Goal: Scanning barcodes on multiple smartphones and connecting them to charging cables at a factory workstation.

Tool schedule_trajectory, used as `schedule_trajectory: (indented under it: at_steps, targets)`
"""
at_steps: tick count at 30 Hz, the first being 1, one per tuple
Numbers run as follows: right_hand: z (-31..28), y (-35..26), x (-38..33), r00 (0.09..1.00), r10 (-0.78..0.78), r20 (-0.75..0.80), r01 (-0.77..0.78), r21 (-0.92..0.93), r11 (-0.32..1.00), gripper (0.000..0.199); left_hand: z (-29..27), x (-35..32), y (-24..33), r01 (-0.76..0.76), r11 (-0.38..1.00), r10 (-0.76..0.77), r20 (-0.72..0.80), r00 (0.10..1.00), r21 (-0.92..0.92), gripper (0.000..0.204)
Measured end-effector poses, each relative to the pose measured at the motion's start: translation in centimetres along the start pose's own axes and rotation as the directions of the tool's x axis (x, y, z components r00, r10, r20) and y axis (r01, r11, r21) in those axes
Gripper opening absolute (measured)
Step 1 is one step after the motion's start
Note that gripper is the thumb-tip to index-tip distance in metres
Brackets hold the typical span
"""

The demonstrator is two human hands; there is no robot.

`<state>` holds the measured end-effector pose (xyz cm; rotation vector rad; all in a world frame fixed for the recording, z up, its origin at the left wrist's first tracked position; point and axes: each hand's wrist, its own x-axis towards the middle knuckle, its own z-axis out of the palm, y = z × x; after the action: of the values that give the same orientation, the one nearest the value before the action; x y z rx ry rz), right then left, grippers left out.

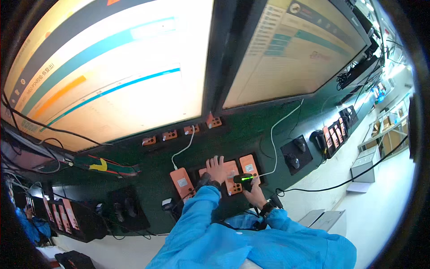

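Note:
My left hand lies flat, fingers apart, on an orange rectangular device in the middle of a row on the dark green bench. My right hand grips a black handheld scanner with a green light, held over the lower part of that same device. Another orange device lies just to the right, and a third to the left has a white cable plugged in. Both arms wear blue sleeves.
Two large lit monitors fill the top. Small orange blocks sit under them. A black pad with two mice is to the right, a black tray of orange devices beyond. More orange devices stand at lower left.

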<state>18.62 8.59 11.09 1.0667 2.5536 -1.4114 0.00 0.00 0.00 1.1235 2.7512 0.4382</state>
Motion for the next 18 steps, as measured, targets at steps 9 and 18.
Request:
schedule_trajectory:
  at_steps: [9,18]
  targets:
    - [-1.3,1.2,4.2,0.98,-0.058,-0.192,0.042,-0.083,0.996,0.043,1.6,-4.8,-0.6,0.04,0.999,-0.037,-0.278,0.96,0.005,0.077]
    - [-4.9,10.6,12.6,0.91,-0.266,-0.317,0.204,-0.216,0.955,0.031,2.3,-9.7,7.3,0.355,0.85,-0.452,-0.191,0.871,-0.39,0.056]
